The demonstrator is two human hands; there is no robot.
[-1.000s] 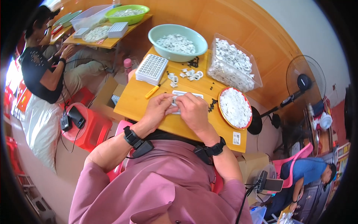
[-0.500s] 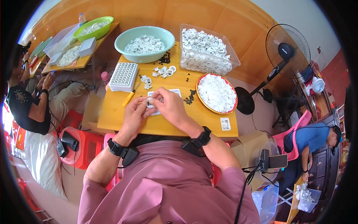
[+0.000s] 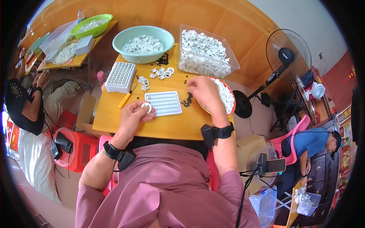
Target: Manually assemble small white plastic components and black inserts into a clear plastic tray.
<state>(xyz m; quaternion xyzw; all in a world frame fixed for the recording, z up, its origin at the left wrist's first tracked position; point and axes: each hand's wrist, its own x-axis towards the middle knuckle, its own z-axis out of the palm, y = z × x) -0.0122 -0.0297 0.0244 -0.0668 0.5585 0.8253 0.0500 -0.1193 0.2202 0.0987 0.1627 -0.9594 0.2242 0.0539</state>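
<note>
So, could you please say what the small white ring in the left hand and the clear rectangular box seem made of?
The small white ring: probably plastic, perhaps matte, going by its even, opaque colour.
The clear rectangular box: likely plastic, smooth; white parts show through its wall.

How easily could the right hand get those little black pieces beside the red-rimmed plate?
Probably yes, quite easily: the right hand is close by, and nothing seems to cover the little black pieces.

Wooden table (image 3: pixel 108 123): green basin (image 3: pixel 138 57), clear bin (image 3: pixel 233 64), tray stack (image 3: pixel 121 77), flat tray (image 3: pixel 167 103), yellow-handled tool (image 3: pixel 124 100), red-rimmed plate (image 3: pixel 234 103), black bits (image 3: pixel 187 100).
</note>
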